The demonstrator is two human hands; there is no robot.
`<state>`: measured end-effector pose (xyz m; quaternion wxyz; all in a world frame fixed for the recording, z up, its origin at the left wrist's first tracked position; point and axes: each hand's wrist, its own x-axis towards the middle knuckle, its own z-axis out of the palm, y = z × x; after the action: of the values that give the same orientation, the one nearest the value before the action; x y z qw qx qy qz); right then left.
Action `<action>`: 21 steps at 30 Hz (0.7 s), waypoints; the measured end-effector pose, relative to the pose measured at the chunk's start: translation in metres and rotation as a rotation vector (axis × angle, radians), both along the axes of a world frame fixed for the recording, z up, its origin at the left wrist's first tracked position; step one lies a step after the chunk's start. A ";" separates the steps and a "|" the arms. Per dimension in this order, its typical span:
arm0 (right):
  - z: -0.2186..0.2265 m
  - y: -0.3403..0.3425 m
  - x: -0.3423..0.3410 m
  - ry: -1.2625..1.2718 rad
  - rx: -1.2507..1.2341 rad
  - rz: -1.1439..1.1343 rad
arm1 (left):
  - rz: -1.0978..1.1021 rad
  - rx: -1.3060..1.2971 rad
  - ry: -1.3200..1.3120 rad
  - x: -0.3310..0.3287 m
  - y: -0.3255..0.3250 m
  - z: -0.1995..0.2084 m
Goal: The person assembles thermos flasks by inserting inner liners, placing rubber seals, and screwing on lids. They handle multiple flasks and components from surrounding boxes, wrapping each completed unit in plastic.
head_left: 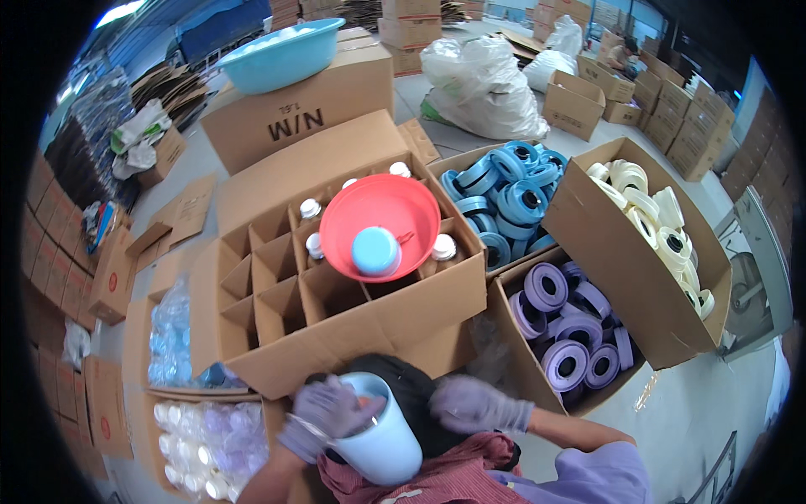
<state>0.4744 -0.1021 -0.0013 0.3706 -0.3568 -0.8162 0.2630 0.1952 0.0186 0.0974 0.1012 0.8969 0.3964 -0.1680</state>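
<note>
My left hand [329, 413], in a pale purple glove, grips the rim of a light blue cylindrical casing [382, 445]. Its fingers reach into the casing's open mouth, where something shiny and orange-red partly shows. The casing stands tilted against my lap. To its right hovers my right hand [480, 405], gloved alike and apart from the casing; its fingers are blurred. Just ahead is a divided cardboard carton [361, 323] with several white-capped bottles [444, 247] in its cells. On top of it rests a red basin [411, 206] holding a light blue round cap [376, 251].
Right of the carton are boxes of blue ring-shaped parts [522, 202], purple ones [564, 361] and cream ones [672, 244]. At left lie bagged blue pieces [170, 336] and bagged white-capped pieces [206, 454]. A blue basin [281, 60] tops a closed carton behind. Another person [620, 57] sits far right.
</note>
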 end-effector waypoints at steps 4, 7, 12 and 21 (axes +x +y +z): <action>0.017 0.091 0.093 0.242 -0.136 -0.764 | 0.143 -0.127 -0.117 -0.002 -0.003 -0.004; -0.032 0.169 0.188 -0.021 -0.077 -1.016 | 0.205 -0.235 -0.311 -0.026 0.008 -0.018; -0.101 0.238 0.251 -0.604 -0.449 -1.195 | 0.217 -0.158 -0.308 -0.020 0.004 -0.008; -0.053 0.215 0.296 0.372 -0.126 -1.329 | 0.350 0.104 -0.904 -0.003 0.021 0.003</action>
<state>0.7703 0.1127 -0.0545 0.5656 -0.7509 -0.3305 0.0837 0.1921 0.0397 0.1000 0.2451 0.8038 0.4655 0.2778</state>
